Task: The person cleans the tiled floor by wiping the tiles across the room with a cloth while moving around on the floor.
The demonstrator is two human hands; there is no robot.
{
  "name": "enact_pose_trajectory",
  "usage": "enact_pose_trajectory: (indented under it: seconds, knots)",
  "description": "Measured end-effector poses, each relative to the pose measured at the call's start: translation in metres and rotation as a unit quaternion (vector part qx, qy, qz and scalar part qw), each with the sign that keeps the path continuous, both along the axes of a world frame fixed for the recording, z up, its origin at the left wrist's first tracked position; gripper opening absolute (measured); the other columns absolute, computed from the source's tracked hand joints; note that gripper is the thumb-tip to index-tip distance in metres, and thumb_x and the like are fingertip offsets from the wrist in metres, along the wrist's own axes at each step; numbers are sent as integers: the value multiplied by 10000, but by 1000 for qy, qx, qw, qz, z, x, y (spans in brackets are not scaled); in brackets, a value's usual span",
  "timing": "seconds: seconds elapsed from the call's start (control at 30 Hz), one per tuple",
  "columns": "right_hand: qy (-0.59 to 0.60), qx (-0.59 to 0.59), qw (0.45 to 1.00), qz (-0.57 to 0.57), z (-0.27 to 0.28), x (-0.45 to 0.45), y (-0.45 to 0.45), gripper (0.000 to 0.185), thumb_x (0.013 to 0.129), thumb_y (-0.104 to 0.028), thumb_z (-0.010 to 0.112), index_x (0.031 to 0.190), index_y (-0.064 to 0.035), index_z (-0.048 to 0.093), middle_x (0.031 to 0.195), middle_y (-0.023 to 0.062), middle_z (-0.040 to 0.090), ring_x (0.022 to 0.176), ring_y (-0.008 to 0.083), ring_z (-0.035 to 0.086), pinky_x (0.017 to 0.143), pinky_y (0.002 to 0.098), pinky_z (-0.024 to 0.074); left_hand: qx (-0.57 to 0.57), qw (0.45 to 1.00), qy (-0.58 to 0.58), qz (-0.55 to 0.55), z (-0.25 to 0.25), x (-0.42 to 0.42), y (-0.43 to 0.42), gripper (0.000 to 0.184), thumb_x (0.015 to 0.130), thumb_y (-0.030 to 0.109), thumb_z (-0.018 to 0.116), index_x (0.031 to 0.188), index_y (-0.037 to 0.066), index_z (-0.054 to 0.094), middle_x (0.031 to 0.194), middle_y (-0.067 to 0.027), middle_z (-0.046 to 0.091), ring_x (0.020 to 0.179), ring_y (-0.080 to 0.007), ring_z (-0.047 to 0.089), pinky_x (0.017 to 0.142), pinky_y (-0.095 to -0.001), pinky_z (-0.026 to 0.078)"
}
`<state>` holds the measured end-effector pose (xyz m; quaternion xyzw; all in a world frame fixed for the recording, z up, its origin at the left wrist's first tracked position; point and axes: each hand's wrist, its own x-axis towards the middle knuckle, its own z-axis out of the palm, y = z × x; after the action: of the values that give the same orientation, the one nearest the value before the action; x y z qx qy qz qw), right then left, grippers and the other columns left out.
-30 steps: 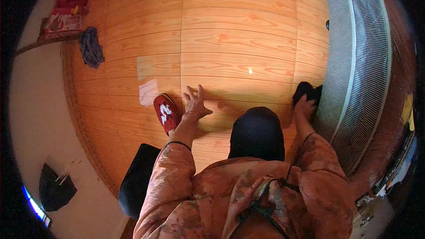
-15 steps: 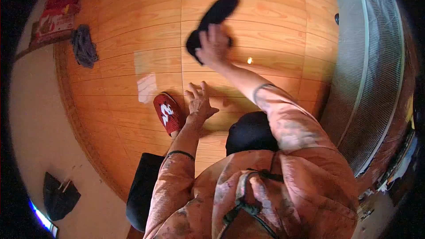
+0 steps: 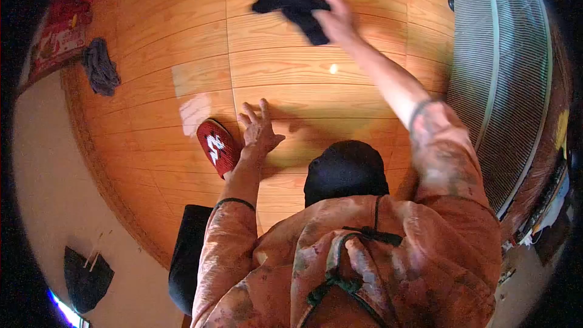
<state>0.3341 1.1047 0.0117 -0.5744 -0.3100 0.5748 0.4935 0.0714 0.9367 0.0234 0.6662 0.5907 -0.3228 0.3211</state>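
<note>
A black cloth (image 3: 294,3) lies bunched against the wood-patterned floor (image 3: 316,106) near the top of the view, and my right hand (image 3: 337,18) grips its right end, slightly blurred. My left hand (image 3: 259,130) is spread on the floor with its fingers apart and nothing in it. Just left of that hand is a red slipper (image 3: 217,147) with a white pattern, worn on my foot. My dark-clad knee (image 3: 345,173) is below and between my arms.
A grey crumpled cloth (image 3: 101,67) lies at the left. Behind it stands a red and white box (image 3: 59,47). Striped grey fabric (image 3: 486,54) hangs along the right side. A dark bag-like object (image 3: 88,279) is at the lower left.
My right hand has moved from beside the striped fabric on the right to the upper middle, taking the black cloth along and turning it. My left hand stays spread on the floor.
</note>
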Motion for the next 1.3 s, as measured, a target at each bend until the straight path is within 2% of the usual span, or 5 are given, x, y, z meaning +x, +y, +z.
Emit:
enact_pose_trajectory:
  seconds: [0.33,0.8,0.97,1.17,1.3]
  knots:
    - [-691,-75,717,47,-65,156,-297,654,737,-123,598,1370,-48,452,1439,269,339,1306,463,341,1100,539,273,1,1000,-3,1,-2,1,0,1248,645,422,849,1518,128,7,1478,-412,-25,1320,-652,108,1040,-570,373]
    - [-400,329,836,181,-63,-155,-76,413,728,-39,592,1137,-68,646,1253,176,547,1153,386,499,977,503,389,-4,1000,-13,28,-3,-7,1,1221,631,435,842,1529,194,51,1510,-362,-10,1352,-610,103,1052,-553,364]
    - [70,65,986,140,-52,-170,-7,404,812,-22,499,1209,1,572,1165,205,610,1112,291,570,979,389,438,24,999,-35,18,-4,-14,-5,1139,678,374,820,1528,214,78,1524,-331,-40,1365,-588,109,1009,-529,433]
    - [-342,213,914,45,-34,-74,-65,485,841,-45,559,1314,-25,453,1307,267,496,1227,370,481,1041,456,378,234,933,-132,240,-36,-33,-24,650,903,448,560,1416,96,372,1356,-199,460,1257,-386,434,995,-498,393]
    - [-255,162,912,276,-32,-55,-116,502,854,-227,638,1296,-38,496,1386,227,439,1294,387,412,1090,472,319,331,874,-184,304,-44,-24,-4,700,884,514,577,1390,67,391,1290,-235,490,1182,-412,481,983,-471,400]
